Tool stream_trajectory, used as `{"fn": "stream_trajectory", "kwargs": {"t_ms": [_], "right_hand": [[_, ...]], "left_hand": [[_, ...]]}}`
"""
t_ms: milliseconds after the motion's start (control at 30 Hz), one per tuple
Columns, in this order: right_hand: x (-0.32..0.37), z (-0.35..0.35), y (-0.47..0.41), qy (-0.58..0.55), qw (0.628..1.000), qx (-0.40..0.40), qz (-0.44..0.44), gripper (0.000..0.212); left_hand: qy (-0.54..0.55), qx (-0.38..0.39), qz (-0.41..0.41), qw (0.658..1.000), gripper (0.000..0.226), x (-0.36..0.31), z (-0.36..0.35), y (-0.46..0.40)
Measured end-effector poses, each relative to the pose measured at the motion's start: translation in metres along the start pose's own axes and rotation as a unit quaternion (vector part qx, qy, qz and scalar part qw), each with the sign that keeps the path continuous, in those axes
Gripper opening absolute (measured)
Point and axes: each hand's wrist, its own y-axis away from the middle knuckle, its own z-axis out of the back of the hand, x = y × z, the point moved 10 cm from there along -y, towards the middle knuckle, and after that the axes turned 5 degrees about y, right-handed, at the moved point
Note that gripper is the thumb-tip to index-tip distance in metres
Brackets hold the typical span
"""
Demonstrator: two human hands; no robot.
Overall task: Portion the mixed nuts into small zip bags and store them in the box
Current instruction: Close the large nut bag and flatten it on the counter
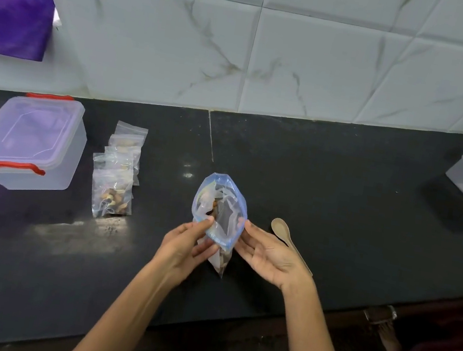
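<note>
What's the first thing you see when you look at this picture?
Right in the middle, two hands hold a blue-rimmed plastic bag wide open over the dark counter: the left hand pinches its rim and the right hand steadies the other side. A wooden spoon lies just to the right. To the left sit small bags of nuts beside a clear box with red clips, its lid on.
</note>
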Motion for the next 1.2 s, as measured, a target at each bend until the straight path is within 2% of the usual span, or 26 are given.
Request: {"fn": "stream_trajectory", "kwargs": {"t_ms": [100, 167, 200, 267, 300, 333, 367, 400, 467, 533, 567, 633, 667, 733, 833, 867, 900, 933, 967, 1000, 1067, 1100, 1200], "right_hand": [[0.003, -0.005, -0.003, -0.015, 0.999, 0.012, 0.031, 0.028], [0.010, 0.003, -0.004, 0.059, 0.994, -0.059, 0.073, 0.028], [0.016, 0.010, -0.002, 0.150, 0.976, -0.129, 0.096, 0.027], [0.032, 0.017, 0.013, 0.346, 0.888, -0.265, 0.149, 0.027], [0.038, 0.012, 0.020, 0.401, 0.850, -0.293, 0.177, 0.026], [0.041, 0.005, 0.023, 0.432, 0.828, -0.298, 0.198, 0.025], [0.040, 0.001, 0.024, 0.442, 0.823, -0.291, 0.206, 0.026], [0.037, 0.002, 0.023, 0.429, 0.836, -0.280, 0.196, 0.029], [0.024, 0.010, 0.017, 0.345, 0.898, -0.243, 0.125, 0.040], [0.007, 0.017, 0.013, 0.217, 0.956, -0.194, 0.046, 0.051], [-0.002, 0.018, 0.011, 0.161, 0.973, -0.166, 0.013, 0.052], [-0.018, 0.014, 0.010, 0.079, 0.990, -0.110, -0.032, 0.046], [-0.025, 0.011, 0.009, 0.053, 0.993, -0.093, -0.042, 0.041], [-0.028, 0.008, 0.007, 0.038, 0.995, -0.091, -0.035, 0.031], [-0.021, 0.012, 0.005, 0.080, 0.986, -0.144, 0.013, 0.019], [-0.017, 0.014, 0.007, 0.143, 0.974, -0.175, 0.028, 0.020], [-0.011, 0.015, 0.010, 0.231, 0.948, -0.213, 0.048, 0.020], [-0.004, 0.013, 0.015, 0.318, 0.912, -0.245, 0.080, 0.020], [0.004, 0.006, 0.020, 0.388, 0.874, -0.267, 0.119, 0.019], [0.011, -0.002, 0.025, 0.440, 0.839, -0.281, 0.155, 0.019], [0.021, -0.011, 0.032, 0.501, 0.794, -0.289, 0.188, 0.019], [0.022, -0.012, 0.031, 0.514, 0.794, -0.275, 0.175, 0.018], [0.025, -0.003, 0.029, 0.503, 0.835, -0.207, 0.083, 0.018]], "left_hand": [[-0.010, 0.025, -0.055, 0.998, 0.014, -0.009, -0.009, 0.001], [-0.098, -0.015, -0.166, 0.981, 0.015, -0.025, -0.003, 0.006], [-0.196, -0.061, -0.263, 0.943, 0.017, -0.041, 0.001, 0.013], [-0.393, -0.130, -0.430, 0.802, 0.023, -0.062, -0.012, 0.038], [-0.444, -0.138, -0.471, 0.750, 0.024, -0.064, -0.023, 0.048], [-0.467, -0.136, -0.494, 0.720, 0.024, -0.063, -0.031, 0.053], [-0.470, -0.130, -0.507, 0.711, 0.024, -0.062, -0.034, 0.054], [-0.438, -0.125, -0.505, 0.733, 0.024, -0.062, -0.030, 0.052], [-0.310, -0.134, -0.441, 0.832, 0.037, -0.061, -0.004, 0.040], [-0.142, -0.144, -0.250, 0.947, 0.053, -0.036, 0.023, 0.022], [-0.079, -0.131, -0.144, 0.978, 0.053, -0.016, 0.026, 0.018], [-0.005, -0.063, 0.001, 0.998, 0.037, 0.014, 0.013, 0.019], [0.022, -0.028, 0.038, 0.999, 0.029, 0.022, 0.004, 0.023], [0.019, 0.005, 0.042, 0.999, 0.023, 0.026, -0.003, 0.023], [-0.094, -0.026, -0.042, 0.994, 0.017, 0.016, 0.004, 0.017], [-0.175, -0.061, -0.099, 0.978, 0.015, 0.006, 0.009, 0.019], [-0.281, -0.100, -0.171, 0.939, 0.014, -0.008, 0.010, 0.024], [-0.373, -0.134, -0.239, 0.887, 0.016, -0.020, 0.006, 0.033], [-0.426, -0.154, -0.289, 0.844, 0.021, -0.028, -0.001, 0.042], [-0.443, -0.156, -0.312, 0.826, 0.025, -0.031, -0.007, 0.049], [-0.451, -0.136, -0.306, 0.828, 0.033, -0.031, -0.013, 0.049], [-0.466, -0.126, -0.288, 0.827, 0.038, -0.029, -0.013, 0.045], [-0.503, -0.108, -0.177, 0.839, 0.061, -0.033, 0.004, 0.026]]}}
